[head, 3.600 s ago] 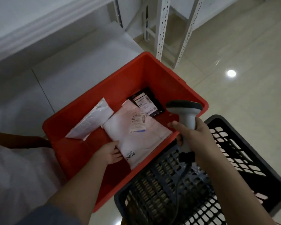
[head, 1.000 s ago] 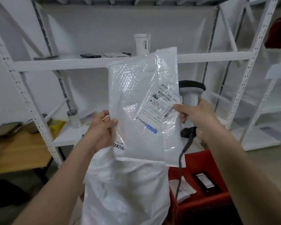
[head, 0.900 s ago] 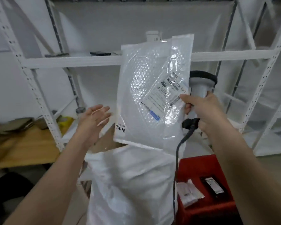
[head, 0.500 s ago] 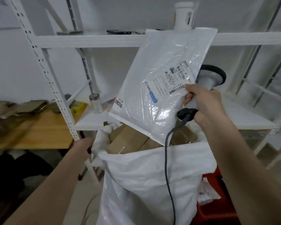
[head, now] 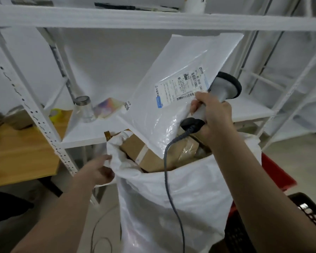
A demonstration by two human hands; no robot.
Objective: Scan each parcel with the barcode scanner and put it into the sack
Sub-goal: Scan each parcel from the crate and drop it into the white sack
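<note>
both the white bubble mailer parcel (head: 173, 84) and the grey handheld barcode scanner (head: 224, 88) are clamped in the right hand (head: 212, 114), tilted above the white woven sack (head: 171, 207). the sack's rim is gripped by the left hand (head: 97, 170); brown cardboard boxes (head: 148, 154) inside are mostly hidden.

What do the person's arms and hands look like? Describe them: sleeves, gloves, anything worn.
Both forearms are bare up to the frame's edge, with no sleeve showing. The left hand and the right hand wear no gloves, and no ring, watch or band is visible on either.
</note>
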